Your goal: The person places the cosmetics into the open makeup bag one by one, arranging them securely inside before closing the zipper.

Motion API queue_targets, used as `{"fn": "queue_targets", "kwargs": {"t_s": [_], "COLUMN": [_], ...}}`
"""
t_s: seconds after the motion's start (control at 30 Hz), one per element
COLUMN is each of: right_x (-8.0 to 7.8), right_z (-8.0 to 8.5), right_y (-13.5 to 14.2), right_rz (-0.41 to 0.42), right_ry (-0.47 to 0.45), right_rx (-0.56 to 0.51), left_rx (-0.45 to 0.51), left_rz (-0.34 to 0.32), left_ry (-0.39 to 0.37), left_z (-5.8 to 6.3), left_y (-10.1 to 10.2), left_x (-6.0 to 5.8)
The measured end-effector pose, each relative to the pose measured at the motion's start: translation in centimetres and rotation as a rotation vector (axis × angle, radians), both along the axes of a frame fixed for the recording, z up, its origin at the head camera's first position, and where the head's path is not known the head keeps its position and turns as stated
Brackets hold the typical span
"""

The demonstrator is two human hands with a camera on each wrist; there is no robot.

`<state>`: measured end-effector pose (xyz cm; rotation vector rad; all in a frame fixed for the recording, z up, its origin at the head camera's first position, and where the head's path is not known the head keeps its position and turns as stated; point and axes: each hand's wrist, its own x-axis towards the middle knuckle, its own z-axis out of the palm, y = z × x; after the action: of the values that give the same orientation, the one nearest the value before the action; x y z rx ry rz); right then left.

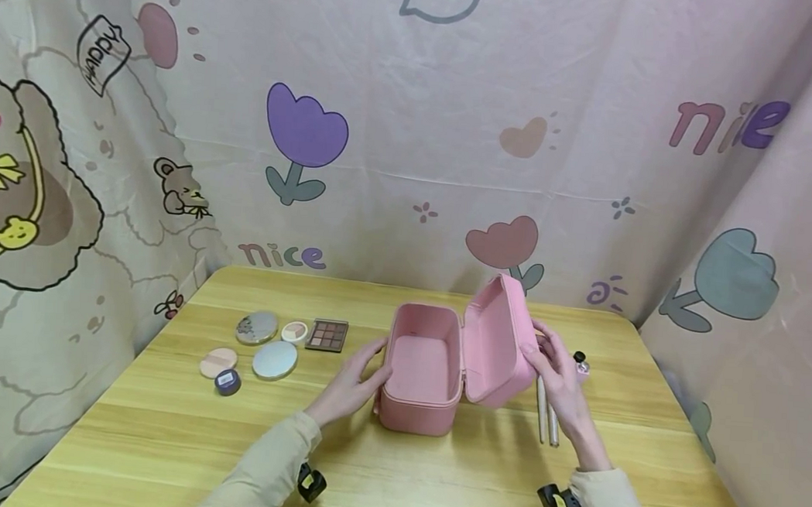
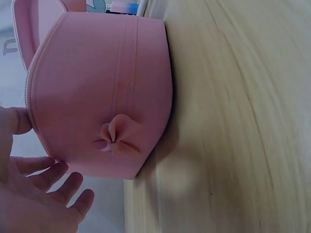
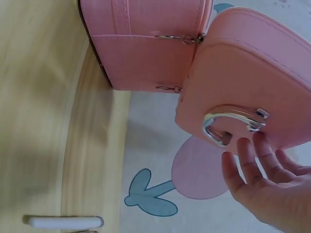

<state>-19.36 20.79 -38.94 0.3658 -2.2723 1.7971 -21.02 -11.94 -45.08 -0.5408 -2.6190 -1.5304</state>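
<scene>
A pink cosmetic case (image 1: 417, 415) stands on the table with its lid (image 1: 493, 344) swung up to the right; no contents show inside. My left hand (image 1: 351, 384) is at the case's left rim, its thumb and fingertips touching the zipped edge, fingers loosely extended. A pink bow (image 2: 116, 136) decorates that side in the left wrist view. My right hand (image 1: 560, 379) holds the lid by its outer edge, thumb toward the opening and fingers behind. In the right wrist view those fingers (image 3: 246, 158) lie close to the lid's metallic handle (image 3: 231, 119).
Left of the case lie two round compacts (image 1: 275, 359), a small round palette (image 1: 295, 332), a square eyeshadow palette (image 1: 327, 335), a powder puff (image 1: 219, 362) and a purple jar (image 1: 227, 382). Slim pale sticks (image 1: 543, 411) and a black-capped bottle (image 1: 582, 365) are right. Printed curtains (image 1: 400, 129) surround the table.
</scene>
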Motion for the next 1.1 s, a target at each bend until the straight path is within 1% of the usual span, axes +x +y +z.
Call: {"fn": "queue_targets", "kwargs": {"t_s": [0.13,0.23,0.33,0.4,0.47,0.5,0.67,0.77,0.9,1.1], "right_x": [0.2,0.4,0.4,0.5,0.5,0.5,0.6,0.5,0.5,0.5], "right_z": [0.1,0.1,0.0,0.0,0.0,0.0,-0.1,-0.1,-0.3,-0.3], "right_y": [0.3,0.5,0.6,0.7,0.7,0.7,0.6,0.6,0.6,0.6], "right_rz": [0.004,0.016,0.020,0.021,0.018,0.016,0.012,0.014,0.016,0.017], "right_ry": [-0.027,-0.034,-0.033,-0.025,-0.021,-0.019,-0.021,-0.023,-0.020,-0.015], "right_rx": [0.043,0.061,0.071,0.075,0.074,0.074,0.074,0.071,0.072,0.070], "left_rx": [0.001,-0.014,-0.027,-0.044,-0.082,-0.112,-0.295,-0.391,-0.481,-0.576], "left_rz": [-0.007,-0.009,-0.006,0.000,0.009,0.018,0.081,0.120,0.136,0.114], "left_ry": [-0.005,-0.030,-0.082,-0.091,-0.078,-0.058,0.043,0.073,0.067,0.010], "left_z": [-0.1,-0.2,-0.4,-0.6,-0.8,-0.9,-1.3,-1.4,-1.5,-1.5], "left_y": [-0.1,-0.4,-1.2,-2.1,-3.2,-3.8,-7.0,-8.5,-9.8,-10.8], "left_x": [-0.1,-0.2,-0.7,-1.3,-2.1,-2.5,-4.7,-5.8,-7.0,-7.9]}}
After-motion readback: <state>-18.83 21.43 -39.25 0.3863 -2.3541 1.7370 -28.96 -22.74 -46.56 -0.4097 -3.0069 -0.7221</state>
